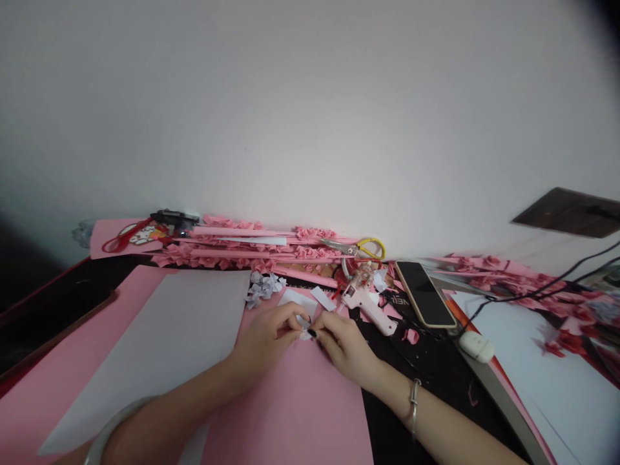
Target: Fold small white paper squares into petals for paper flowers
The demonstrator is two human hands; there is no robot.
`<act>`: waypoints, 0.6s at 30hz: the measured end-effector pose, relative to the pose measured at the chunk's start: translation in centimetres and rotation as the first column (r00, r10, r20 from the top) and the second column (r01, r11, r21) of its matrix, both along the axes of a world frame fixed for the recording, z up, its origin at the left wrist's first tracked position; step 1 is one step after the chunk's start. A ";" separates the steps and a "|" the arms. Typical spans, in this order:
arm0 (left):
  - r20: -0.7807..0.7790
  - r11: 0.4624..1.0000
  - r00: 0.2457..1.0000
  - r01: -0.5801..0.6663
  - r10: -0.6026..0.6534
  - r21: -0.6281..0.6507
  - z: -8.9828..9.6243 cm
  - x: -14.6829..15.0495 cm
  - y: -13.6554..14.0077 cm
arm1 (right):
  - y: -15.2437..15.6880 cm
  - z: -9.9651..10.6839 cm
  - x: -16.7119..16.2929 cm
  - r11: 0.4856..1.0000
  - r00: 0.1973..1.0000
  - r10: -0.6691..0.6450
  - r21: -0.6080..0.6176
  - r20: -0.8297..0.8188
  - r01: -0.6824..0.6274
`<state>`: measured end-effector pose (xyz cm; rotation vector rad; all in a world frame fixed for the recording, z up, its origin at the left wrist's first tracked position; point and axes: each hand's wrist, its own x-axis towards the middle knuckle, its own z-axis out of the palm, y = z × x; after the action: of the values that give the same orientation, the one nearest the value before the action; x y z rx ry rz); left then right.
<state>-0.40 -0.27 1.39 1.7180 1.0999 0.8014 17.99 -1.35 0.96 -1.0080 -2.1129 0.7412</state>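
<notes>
My left hand (271, 332) and my right hand (343, 342) meet over a large sheet of pink paper (305, 407). Their fingertips pinch a small piece of white paper (305, 334), mostly hidden by the fingers, so its folds cannot be made out. Just beyond the hands lie a white paper square (296, 300) and a white paper strip (323, 298). A cluster of folded white paper flowers (264, 287) sits past my left hand. To the upper right of my right hand rests a pink hot glue gun (365, 303).
Pink paper flower stems (242, 242) line the wall, with yellow-handled scissors (356, 248) on them. At right are a phone (426, 294), a white earbud case (476, 347), cables and white sheets (527, 374). White paper (165, 342) covers pink sheets at left.
</notes>
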 end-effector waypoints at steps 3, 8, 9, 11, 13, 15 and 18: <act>-0.037 0.999 0.999 0.028 -0.027 0.026 0.1 0.0 0.0 | 0.0 -0.1 0.1 1.000 1.000 0.008 0.001 0.012 -0.008; -0.032 0.999 0.999 0.023 -0.021 0.035 -0.1 -0.1 0.1 | 0.0 -0.1 0.1 1.000 1.000 0.004 -0.009 0.008 -0.003; -0.019 1.000 1.000 0.011 -0.010 0.022 -0.2 -0.1 0.1 | -0.1 -0.1 0.1 1.000 1.000 -0.008 -0.014 -0.003 0.008; 0.031 1.000 1.000 -0.007 0.007 -0.005 -0.4 -0.1 0.2 | -0.1 -0.1 0.0 0.999 0.999 -0.034 -0.025 -0.026 0.033; 0.079 1.000 0.997 -0.009 0.010 -0.019 -0.5 -0.1 0.2 | -0.2 -0.1 -0.1 0.998 0.997 -0.060 -0.036 -0.047 0.059; 0.082 1.000 0.997 -0.013 0.014 -0.012 -0.4 -0.1 0.2 | -0.3 -0.2 -0.1 0.996 0.995 -0.081 -0.046 -0.060 0.078; 0.047 0.998 0.999 -0.028 0.026 0.047 -0.2 -0.1 0.2 | -0.3 -0.3 -0.1 0.993 0.991 -0.105 -0.062 -0.080 0.100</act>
<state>-0.51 -0.08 1.23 1.7195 1.0826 0.8865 17.90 -1.62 0.70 -1.0889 -1.9633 0.7835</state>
